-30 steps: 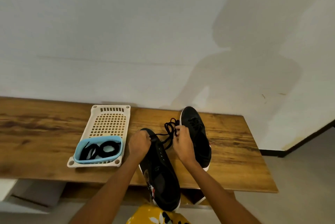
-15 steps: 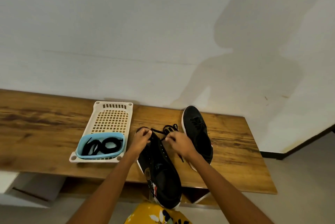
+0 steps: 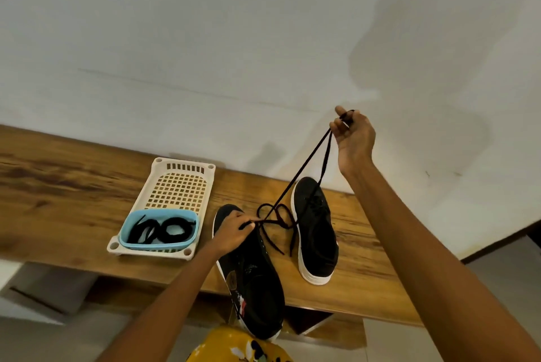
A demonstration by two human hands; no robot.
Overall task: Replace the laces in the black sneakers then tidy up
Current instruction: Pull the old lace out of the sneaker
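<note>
Two black sneakers with white soles lie on the wooden table (image 3: 58,191). The near sneaker (image 3: 251,279) hangs over the table's front edge; the far sneaker (image 3: 314,224) lies to its right, laced. My left hand (image 3: 232,230) rests on the near sneaker's toe end and pinches one part of a black lace (image 3: 295,183). My right hand (image 3: 351,136) is raised high above the far sneaker and grips the lace's upper end, so two strands run taut from it down to a loose tangle between the sneakers.
A cream perforated tray (image 3: 178,186) stands left of the sneakers. In its near end sits a blue tub (image 3: 159,231) with coiled black laces (image 3: 164,228). A white wall rises behind the table. The table ends at right, with floor beyond.
My right hand has risen up and to the right from the near sneaker, drawing the lace out long and taut. My left hand stays on the near sneaker.
</note>
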